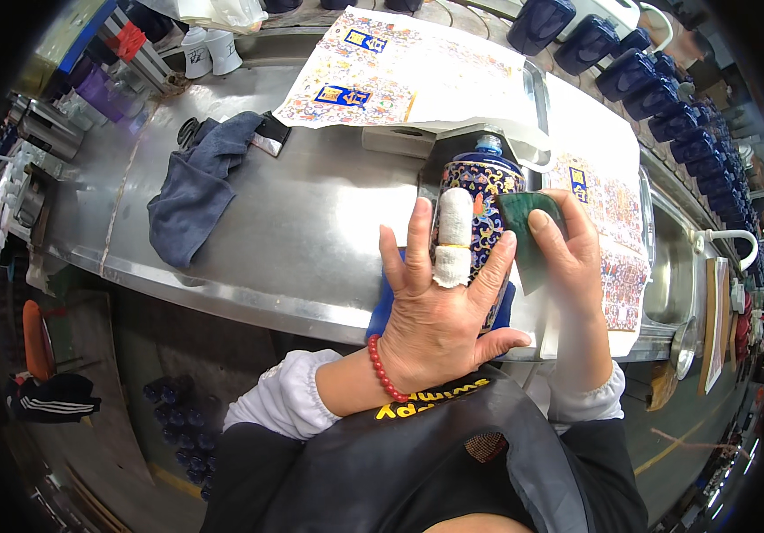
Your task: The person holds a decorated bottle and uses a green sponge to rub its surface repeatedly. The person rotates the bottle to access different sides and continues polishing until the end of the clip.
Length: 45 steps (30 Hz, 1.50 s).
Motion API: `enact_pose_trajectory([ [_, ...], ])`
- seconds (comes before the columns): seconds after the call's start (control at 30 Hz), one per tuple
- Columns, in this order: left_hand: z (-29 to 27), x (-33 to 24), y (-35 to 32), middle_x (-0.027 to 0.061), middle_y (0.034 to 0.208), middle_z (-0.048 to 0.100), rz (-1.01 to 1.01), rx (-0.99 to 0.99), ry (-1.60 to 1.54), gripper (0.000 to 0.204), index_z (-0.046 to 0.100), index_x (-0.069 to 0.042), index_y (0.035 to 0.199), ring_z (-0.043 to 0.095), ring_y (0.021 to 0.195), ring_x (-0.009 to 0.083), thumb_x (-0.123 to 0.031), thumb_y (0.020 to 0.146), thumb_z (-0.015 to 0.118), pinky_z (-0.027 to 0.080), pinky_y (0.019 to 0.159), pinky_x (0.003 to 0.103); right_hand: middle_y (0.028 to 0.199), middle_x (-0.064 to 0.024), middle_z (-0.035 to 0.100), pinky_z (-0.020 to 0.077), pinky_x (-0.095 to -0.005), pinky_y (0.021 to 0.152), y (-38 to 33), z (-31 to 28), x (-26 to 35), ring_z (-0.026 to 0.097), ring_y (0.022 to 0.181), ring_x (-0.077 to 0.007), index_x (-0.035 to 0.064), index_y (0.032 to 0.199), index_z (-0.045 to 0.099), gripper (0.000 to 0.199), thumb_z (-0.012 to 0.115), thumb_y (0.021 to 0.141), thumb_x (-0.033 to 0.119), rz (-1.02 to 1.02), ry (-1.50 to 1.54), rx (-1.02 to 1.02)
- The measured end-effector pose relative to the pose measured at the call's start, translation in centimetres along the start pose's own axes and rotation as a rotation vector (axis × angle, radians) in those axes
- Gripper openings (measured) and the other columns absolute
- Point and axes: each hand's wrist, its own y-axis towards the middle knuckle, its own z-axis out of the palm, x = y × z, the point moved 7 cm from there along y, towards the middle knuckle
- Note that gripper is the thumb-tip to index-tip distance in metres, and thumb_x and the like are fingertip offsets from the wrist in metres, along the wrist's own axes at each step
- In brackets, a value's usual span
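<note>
A dark blue bottle [488, 178] with a colourful floral pattern lies in front of me, its neck pointing away, on a dark support. Spread across its side is my left hand [435, 320], fingers apart, a white cloth cover [455, 222] tied round one finger. Red beads circle that wrist. My right hand [573, 253] pinches a dark green flat scraper [521, 226], whose edge is at the bottle's right side. Blue cloth [382, 311] shows beneath the left hand; part of the bottle is hidden under my fingers.
Printed floral sheets [453, 58] lie at the back and on the right of the metal worktop [311, 204]. A crumpled grey-blue cloth [204, 186] is at left. Several dark blue bottles [626, 75] line the back right, near a sink [671, 275] with a white tap [727, 236].
</note>
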Motion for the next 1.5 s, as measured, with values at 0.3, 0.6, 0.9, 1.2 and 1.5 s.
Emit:
enact_pose_trajectory([
  [0.3, -0.7, 0.5, 0.2, 0.0424, 0.156, 0.027, -0.028, -0.013, 0.006, 0.088, 0.047, -0.015, 0.156, 0.008, 0.147, 0.0618, -0.078, 0.093, 0.042, 0.006, 0.110, 0.080, 0.093, -0.0014, 0.062, 0.0481, -0.0225, 0.073, 0.1, 0.1, -0.3, 0.057, 0.083, -0.0065, -0.0004, 0.110, 0.063, 0.019, 0.066, 0.100, 0.016, 0.002, 0.020, 0.001],
  [0.6, -0.5, 0.9, 1.1, 0.0413, 0.159, 0.022, -0.035, -0.037, 0.053, 0.102, 0.034, -0.004, 0.160, 0.011, 0.146, 0.0616, -0.078, 0.091, 0.047, 0.007, 0.109, 0.080, 0.091, -0.0015, 0.063, 0.0483, -0.0230, 0.072, 0.1, 0.1, 0.0, 0.056, 0.082, -0.0066, -0.0007, 0.109, 0.063, 0.019, 0.066, 0.100, 0.015, -0.003, -0.019, -0.009],
  [0.9, -1.2, 0.5, 1.2, 0.0323, 0.161, 0.027, 0.057, -0.044, 0.063, 0.102, 0.034, -0.007, 0.161, 0.016, 0.148, 0.0562, -0.081, 0.091, 0.041, 0.007, 0.111, 0.077, 0.091, -0.0014, 0.062, 0.0486, -0.0233, 0.072, 0.1, 0.0, 0.2, 0.056, 0.081, -0.0064, -0.0003, 0.111, 0.063, 0.019, 0.066, 0.100, 0.016, -0.036, -0.040, -0.004],
  [1.2, -2.2, 2.3, 0.3, 0.0210, 0.154, 0.046, -0.005, -0.169, -0.062, 0.104, 0.035, 0.002, 0.158, 0.024, 0.144, 0.0478, -0.079, 0.092, 0.042, 0.006, 0.114, 0.073, 0.092, -0.0010, 0.063, 0.0488, -0.0227, 0.072, 0.0, 0.1, -0.3, 0.057, 0.082, -0.0062, 0.0001, 0.111, 0.063, 0.019, 0.066, 0.101, 0.015, -0.029, 0.015, -0.011],
  [1.5, -2.3, 4.0, 0.8, 0.0222, 0.137, 0.059, -0.012, -0.152, -0.262, 0.078, 0.056, 0.001, 0.137, 0.036, 0.141, 0.0408, -0.067, 0.099, 0.051, 0.009, 0.120, 0.062, 0.093, -0.0010, 0.063, 0.0491, -0.0209, 0.072, -0.1, 0.3, -0.2, 0.057, 0.083, -0.0052, -0.0001, 0.113, 0.061, 0.019, 0.065, 0.103, 0.015, -0.006, 0.064, 0.009],
])
